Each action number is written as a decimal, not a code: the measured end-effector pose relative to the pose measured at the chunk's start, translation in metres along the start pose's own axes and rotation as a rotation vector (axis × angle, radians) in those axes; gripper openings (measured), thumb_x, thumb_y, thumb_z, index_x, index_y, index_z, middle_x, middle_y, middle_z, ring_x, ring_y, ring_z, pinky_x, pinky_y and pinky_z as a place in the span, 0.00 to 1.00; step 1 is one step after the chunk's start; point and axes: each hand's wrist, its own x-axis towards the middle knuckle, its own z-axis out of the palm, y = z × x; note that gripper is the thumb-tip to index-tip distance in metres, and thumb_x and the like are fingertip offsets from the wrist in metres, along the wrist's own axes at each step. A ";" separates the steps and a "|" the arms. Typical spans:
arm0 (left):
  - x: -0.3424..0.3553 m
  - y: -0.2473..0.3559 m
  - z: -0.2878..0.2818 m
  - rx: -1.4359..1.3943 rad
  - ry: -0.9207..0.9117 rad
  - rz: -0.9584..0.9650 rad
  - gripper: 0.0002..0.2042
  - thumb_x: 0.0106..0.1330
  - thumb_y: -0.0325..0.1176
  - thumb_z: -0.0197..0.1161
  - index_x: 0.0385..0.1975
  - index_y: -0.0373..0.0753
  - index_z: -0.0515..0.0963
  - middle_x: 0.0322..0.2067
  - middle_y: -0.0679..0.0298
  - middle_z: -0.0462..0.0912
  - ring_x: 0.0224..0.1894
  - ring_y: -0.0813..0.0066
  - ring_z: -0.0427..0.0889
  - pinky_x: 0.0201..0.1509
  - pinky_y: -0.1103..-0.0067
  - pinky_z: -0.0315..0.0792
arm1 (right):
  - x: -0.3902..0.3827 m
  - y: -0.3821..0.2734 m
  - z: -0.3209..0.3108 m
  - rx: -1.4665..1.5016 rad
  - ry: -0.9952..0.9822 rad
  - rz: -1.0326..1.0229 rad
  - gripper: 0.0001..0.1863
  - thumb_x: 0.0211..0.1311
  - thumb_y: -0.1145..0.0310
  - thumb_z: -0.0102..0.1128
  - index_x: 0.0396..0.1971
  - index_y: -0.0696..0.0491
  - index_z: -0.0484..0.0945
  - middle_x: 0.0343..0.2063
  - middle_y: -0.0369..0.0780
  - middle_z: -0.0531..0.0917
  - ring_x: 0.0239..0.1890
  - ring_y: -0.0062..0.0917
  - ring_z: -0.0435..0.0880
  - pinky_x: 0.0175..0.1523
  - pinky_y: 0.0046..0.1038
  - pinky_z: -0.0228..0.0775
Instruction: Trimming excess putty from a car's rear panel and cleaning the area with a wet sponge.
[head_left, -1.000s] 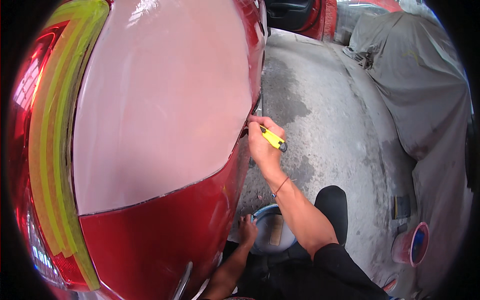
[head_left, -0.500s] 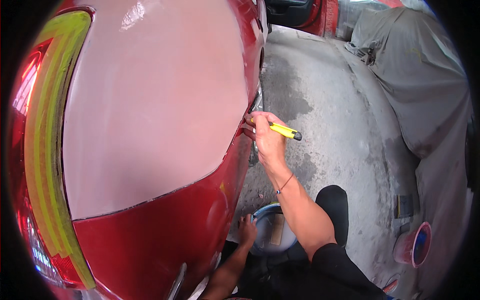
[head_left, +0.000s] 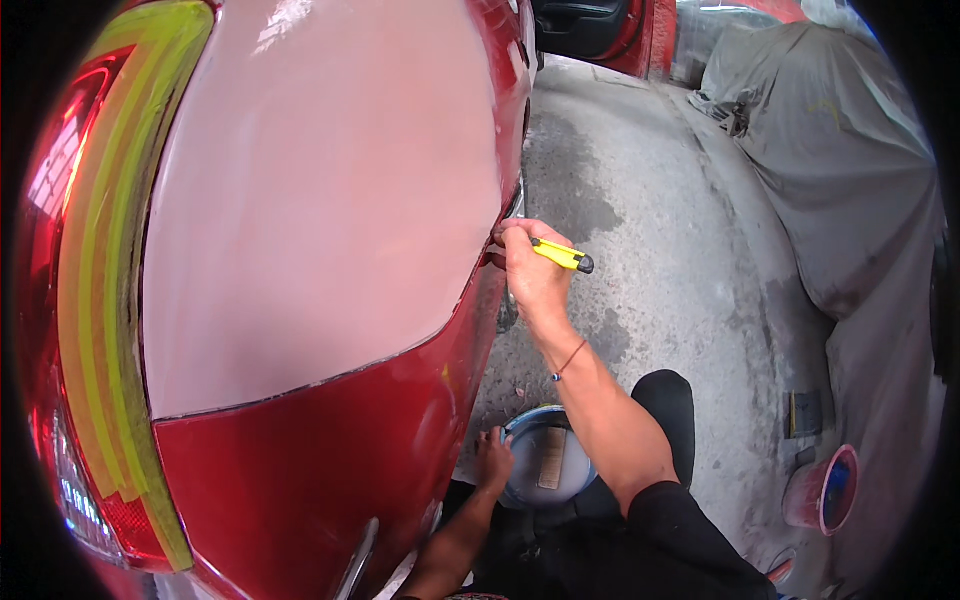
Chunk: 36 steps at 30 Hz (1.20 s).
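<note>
In my right hand (head_left: 540,275) is a yellow snap-off utility knife (head_left: 562,254) with a black end. The fingers pinch it, and its tip side points at the seam along the right edge of the pinkish primed panel (head_left: 320,220). Its blade is hidden behind my fingers. Below, my left hand (head_left: 494,462) is closed on the near-left rim of a round bucket (head_left: 585,478) of cloudy water. A tan rectangular block (head_left: 551,458) sits in the water. Glossy red bodywork (head_left: 310,490) lies under the primed panel.
Yellow-green masking tape (head_left: 95,330) borders the red tail light (head_left: 50,190) at left. A grey cover (head_left: 830,150) drapes over something large at right. A pink bucket (head_left: 822,490) stands on the concrete floor (head_left: 690,300). An opened car door (head_left: 600,30) is at the top.
My right hand has shifted slightly along the seam, and the knife's black end has moved a little left and up. The view has turned slightly. My left hand stays at the bucket.
</note>
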 end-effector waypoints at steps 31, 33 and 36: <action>0.001 0.006 -0.004 -0.028 0.006 0.029 0.15 0.67 0.35 0.68 0.50 0.37 0.76 0.46 0.46 0.79 0.52 0.42 0.78 0.56 0.57 0.72 | -0.009 -0.014 -0.009 0.172 -0.090 0.097 0.14 0.69 0.71 0.54 0.46 0.64 0.80 0.44 0.47 0.86 0.45 0.30 0.86 0.47 0.33 0.84; 0.003 0.008 -0.003 -0.032 -0.001 0.014 0.16 0.67 0.34 0.68 0.50 0.37 0.76 0.46 0.45 0.78 0.51 0.41 0.78 0.56 0.56 0.71 | -0.005 -0.005 -0.012 0.148 -0.095 0.074 0.14 0.69 0.71 0.54 0.46 0.65 0.80 0.43 0.48 0.86 0.44 0.30 0.87 0.47 0.33 0.83; 0.002 0.003 -0.002 -0.034 0.000 0.012 0.16 0.67 0.34 0.68 0.51 0.36 0.76 0.46 0.45 0.78 0.52 0.41 0.78 0.56 0.56 0.71 | -0.004 -0.002 -0.010 0.082 -0.105 0.060 0.14 0.68 0.71 0.54 0.46 0.66 0.80 0.42 0.48 0.86 0.40 0.29 0.88 0.46 0.31 0.83</action>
